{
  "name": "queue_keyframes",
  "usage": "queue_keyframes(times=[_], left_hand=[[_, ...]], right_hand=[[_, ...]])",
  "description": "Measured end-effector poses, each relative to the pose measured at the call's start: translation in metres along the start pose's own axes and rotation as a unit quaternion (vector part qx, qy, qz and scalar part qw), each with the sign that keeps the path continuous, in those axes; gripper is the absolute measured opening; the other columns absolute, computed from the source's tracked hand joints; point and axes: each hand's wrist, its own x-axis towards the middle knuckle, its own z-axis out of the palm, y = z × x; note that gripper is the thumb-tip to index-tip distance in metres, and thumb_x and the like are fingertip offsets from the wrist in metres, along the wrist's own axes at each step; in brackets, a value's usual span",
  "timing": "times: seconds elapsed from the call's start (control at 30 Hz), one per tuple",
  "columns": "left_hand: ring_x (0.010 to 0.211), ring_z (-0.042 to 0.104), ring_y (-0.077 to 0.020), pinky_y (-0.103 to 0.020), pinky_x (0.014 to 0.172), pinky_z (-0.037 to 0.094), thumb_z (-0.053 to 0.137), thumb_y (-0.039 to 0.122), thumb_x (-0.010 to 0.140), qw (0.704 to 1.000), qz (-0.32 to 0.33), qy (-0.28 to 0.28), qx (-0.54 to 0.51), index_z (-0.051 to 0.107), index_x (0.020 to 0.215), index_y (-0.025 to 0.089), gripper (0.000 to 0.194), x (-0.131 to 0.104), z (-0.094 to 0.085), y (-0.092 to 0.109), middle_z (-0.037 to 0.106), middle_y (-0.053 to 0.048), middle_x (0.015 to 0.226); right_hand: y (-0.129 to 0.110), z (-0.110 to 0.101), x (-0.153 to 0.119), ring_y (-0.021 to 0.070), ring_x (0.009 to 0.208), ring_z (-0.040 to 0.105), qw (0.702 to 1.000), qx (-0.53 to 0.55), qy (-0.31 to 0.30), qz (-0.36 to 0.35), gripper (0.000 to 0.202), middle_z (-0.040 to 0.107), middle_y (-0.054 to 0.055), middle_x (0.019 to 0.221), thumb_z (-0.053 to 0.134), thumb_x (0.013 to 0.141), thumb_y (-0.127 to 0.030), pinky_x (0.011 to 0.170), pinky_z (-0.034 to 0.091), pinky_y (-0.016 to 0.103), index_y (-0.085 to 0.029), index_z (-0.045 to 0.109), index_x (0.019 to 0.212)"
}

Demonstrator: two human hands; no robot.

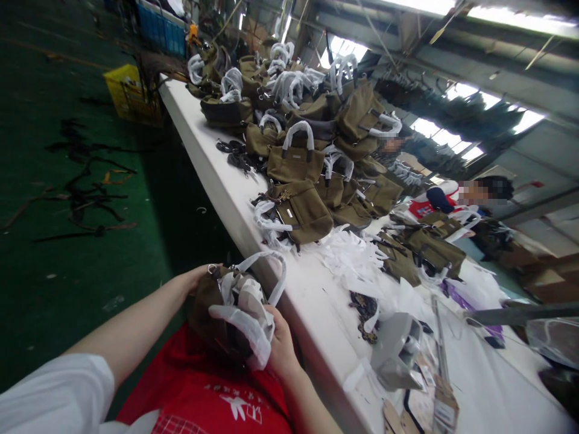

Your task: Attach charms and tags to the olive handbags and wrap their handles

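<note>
An olive-brown handbag point(203, 307) with white-wrapped handles and white stuffing point(246, 292) in its opening is held against the red apron, beside the table's edge. At the bag's far left side is my left hand point(204, 274), its fingers mostly hidden behind the bag. My right hand point(280, 340) grips the bag's right side near the opening, fingers closed at the stuffing and the wrapped handle.
Many similar bags point(296, 163) are piled on the long white table point(312, 319). White wrapping scraps point(353, 256), a grey object point(395, 349) and cardboard tags point(446, 404) lie nearer. Across the table is a person point(436, 199). A yellow crate point(126, 90) and dark straps point(85, 193) are on the floor.
</note>
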Motion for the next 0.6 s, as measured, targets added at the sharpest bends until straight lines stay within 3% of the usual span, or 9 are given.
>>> queue_keyframes(times=[0.1, 0.2, 0.37, 0.47, 0.6], left_hand=[[0.068, 0.064, -0.0307, -0.038, 0.061, 0.054, 0.043, 0.080, 0.070, 0.995, -0.077, -0.010, -0.065, 0.054, 0.061, 0.017, 0.064, 0.008, -0.015, 0.003, 0.064, -0.010, 0.061], [0.061, 0.064, -0.0321, -0.040, 0.055, 0.053, 0.056, 0.078, 0.064, 0.986, -0.135, -0.020, -0.097, 0.057, 0.063, 0.016, 0.062, 0.014, -0.024, 0.010, 0.065, -0.013, 0.061], [0.056, 0.065, -0.0294, -0.037, 0.052, 0.053, 0.075, 0.038, 0.065, 0.976, -0.165, -0.027, -0.143, 0.063, 0.067, 0.015, 0.026, 0.028, -0.010, 0.019, 0.069, -0.014, 0.065], [0.051, 0.062, -0.0261, -0.036, 0.050, 0.054, 0.068, 0.021, 0.065, 0.972, -0.149, -0.010, -0.183, 0.063, 0.068, 0.014, 0.009, 0.035, -0.007, 0.022, 0.067, -0.012, 0.061], [0.054, 0.062, -0.0217, -0.032, 0.054, 0.056, 0.059, 0.021, 0.069, 0.961, -0.046, 0.036, -0.271, 0.062, 0.076, 0.012, 0.012, 0.022, -0.025, 0.032, 0.065, -0.010, 0.061]], right_hand=[[-0.003, 0.003, -0.002, 0.0167, 0.082, 0.060, 0.998, -0.030, -0.048, -0.020, 0.016, 0.066, 0.004, 0.091, 0.062, 0.086, -0.030, 0.075, 0.049, 0.027, -0.019, 0.066, 0.097], [-0.012, 0.013, -0.006, 0.0174, 0.090, 0.061, 0.990, -0.076, -0.100, -0.069, 0.017, 0.067, 0.005, 0.099, 0.059, 0.088, -0.025, 0.083, 0.049, 0.029, -0.021, 0.067, 0.102], [-0.028, 0.028, -0.013, 0.0182, 0.099, 0.061, 0.973, -0.112, -0.149, -0.137, 0.021, 0.067, 0.005, 0.103, 0.054, 0.090, -0.021, 0.091, 0.049, 0.032, -0.024, 0.066, 0.106], [-0.027, 0.024, -0.016, 0.0187, 0.098, 0.062, 0.976, -0.124, -0.110, -0.138, 0.021, 0.067, 0.005, 0.102, 0.054, 0.089, -0.020, 0.090, 0.050, 0.032, -0.024, 0.065, 0.106], [-0.018, 0.016, -0.019, 0.0208, 0.101, 0.060, 0.981, -0.151, 0.009, -0.119, 0.019, 0.063, 0.009, 0.109, 0.056, 0.087, -0.021, 0.089, 0.050, 0.035, -0.023, 0.064, 0.104]])
